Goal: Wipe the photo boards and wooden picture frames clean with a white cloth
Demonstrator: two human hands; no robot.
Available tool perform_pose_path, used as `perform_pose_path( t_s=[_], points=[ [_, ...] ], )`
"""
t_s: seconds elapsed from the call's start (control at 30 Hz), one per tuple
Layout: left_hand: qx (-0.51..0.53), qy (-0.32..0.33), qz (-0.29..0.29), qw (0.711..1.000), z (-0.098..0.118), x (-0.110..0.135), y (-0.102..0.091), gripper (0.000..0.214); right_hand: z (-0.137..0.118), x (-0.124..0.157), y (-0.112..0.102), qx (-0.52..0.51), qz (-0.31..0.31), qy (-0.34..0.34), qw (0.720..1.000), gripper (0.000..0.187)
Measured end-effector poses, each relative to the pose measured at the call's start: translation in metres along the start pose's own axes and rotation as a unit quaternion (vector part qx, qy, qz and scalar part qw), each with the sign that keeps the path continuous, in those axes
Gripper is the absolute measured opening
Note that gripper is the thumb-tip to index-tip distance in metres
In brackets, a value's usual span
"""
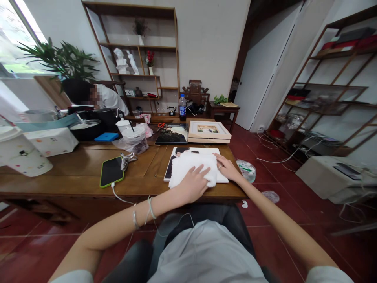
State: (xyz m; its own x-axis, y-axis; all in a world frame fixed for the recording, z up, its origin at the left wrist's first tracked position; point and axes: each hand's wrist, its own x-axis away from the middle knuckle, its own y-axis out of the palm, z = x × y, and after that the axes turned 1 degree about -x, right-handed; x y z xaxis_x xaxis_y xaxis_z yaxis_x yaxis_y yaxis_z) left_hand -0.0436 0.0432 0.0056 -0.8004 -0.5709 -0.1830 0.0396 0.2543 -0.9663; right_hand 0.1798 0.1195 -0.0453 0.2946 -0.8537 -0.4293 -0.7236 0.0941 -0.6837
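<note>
On the wooden table in front of me lies a flat photo panel (222, 179) printed with dark-haired figures on white. A folded white towel (184, 167) covers most of its middle, hiding much of the picture. My left hand (194, 184) rests on top of the towel, its fingers spread and lying flat. At the panel's right side, my right hand (227, 167) lies with fingers stretched out, touching the panel near the towel's edge.
A phone (112, 172) on a cable lies left. Behind the panel are a white picture frame (209, 131), a dark picture (172, 133) and a bottle (182, 108). A paper cup (25, 151) stands far left. Another person (110, 98) bends over across the table.
</note>
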Motion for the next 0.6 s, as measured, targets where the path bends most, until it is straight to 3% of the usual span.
perform_pose_path(
  t_s=[0.23,0.37,0.5,0.6],
  points=[
    [0.019,-0.076,-0.003,0.997,-0.041,-0.059,0.025,0.035,0.004,0.000,0.003,0.019,0.009,-0.004,1.000,0.040],
    [0.019,-0.110,0.011,0.994,-0.055,-0.082,0.036,0.037,0.006,0.000,0.003,0.022,0.010,0.000,1.000,0.040],
    [-0.001,-0.123,0.016,0.992,-0.053,-0.086,0.039,0.037,0.005,0.001,0.003,0.005,0.020,0.001,1.000,0.040],
    [-0.019,-0.113,0.011,0.993,-0.037,-0.077,0.034,0.034,0.004,0.000,0.003,0.002,0.021,0.003,1.000,0.039]
  ],
)
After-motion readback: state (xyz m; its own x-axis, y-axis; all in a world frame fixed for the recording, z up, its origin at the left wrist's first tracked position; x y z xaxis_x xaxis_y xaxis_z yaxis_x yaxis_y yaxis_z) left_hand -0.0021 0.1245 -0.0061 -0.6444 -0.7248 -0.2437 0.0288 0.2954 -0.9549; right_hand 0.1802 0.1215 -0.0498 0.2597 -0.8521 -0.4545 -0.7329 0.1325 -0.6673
